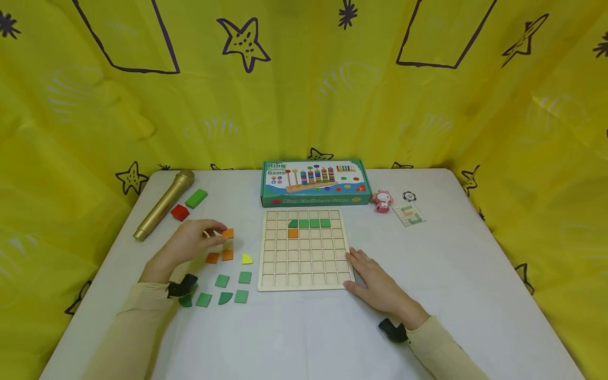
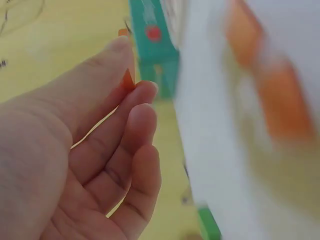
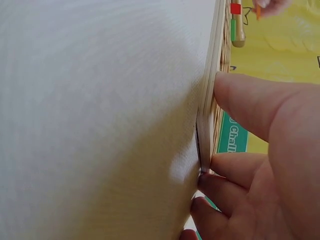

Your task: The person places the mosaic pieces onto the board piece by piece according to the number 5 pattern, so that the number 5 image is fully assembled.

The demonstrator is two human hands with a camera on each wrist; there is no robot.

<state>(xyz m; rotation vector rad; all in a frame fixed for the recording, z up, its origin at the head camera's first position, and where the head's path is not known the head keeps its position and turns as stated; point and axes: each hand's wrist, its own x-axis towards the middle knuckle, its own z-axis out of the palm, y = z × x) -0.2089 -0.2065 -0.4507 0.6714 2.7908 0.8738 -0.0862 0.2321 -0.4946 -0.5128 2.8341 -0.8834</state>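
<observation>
My left hand pinches a small orange square tile between thumb and fingertips, raised over the left part of the table. In the left wrist view the tile shows edge-on, partly covered by the fingers. Two more orange tiles lie just below this hand. The wooden grid board lies in the middle, with a row of green tiles and one orange tile under the row's left end. My right hand rests at the board's lower right, thumb and fingertips touching its edge.
Several green tiles and a yellow quarter-round tile lie left of the board. Farther left are a gold microphone, a red block and a green block. Behind stands a game box; a pink figurine and pattern card lie right.
</observation>
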